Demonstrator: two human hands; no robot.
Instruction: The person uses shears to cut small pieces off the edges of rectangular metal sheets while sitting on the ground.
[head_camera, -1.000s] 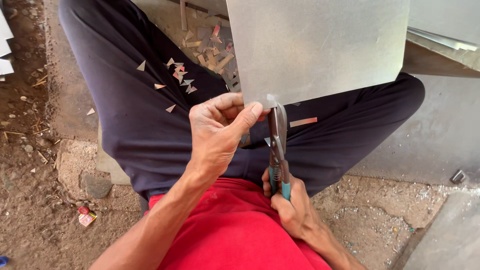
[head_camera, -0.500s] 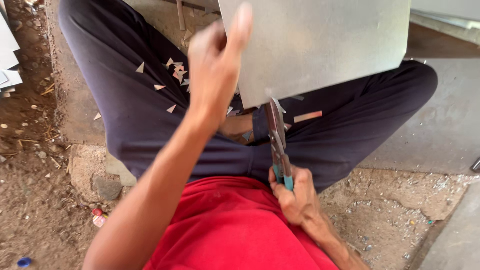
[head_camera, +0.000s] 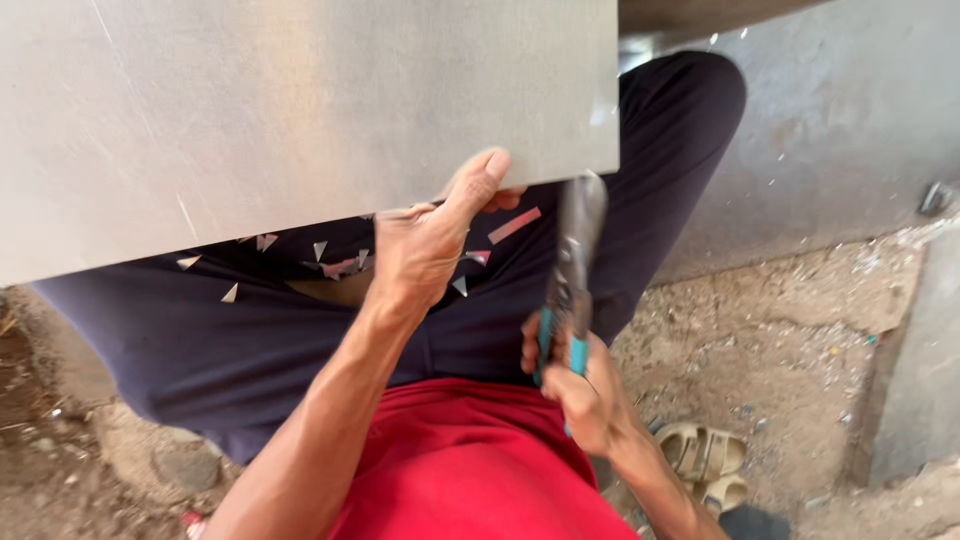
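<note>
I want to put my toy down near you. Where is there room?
Bare dirt ground lies between the dark trouser leg and the sandals. The lap is crowded: metal sheet, left hand, snips in the right hand, scattered offcuts.

Big grey metal sheet (head_camera: 300, 110), flat and matte, held tilted over the lap. Tin snips (head_camera: 568, 290) w/ teal handles (blades blurred) point up at its lower right edge.

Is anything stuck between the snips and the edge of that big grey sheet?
Nothing visible is. The snips, held in the right hand, point up at the lower edge of the metal sheet with their tip right at it. The left hand grips that edge just beside them, not in their path.
</note>
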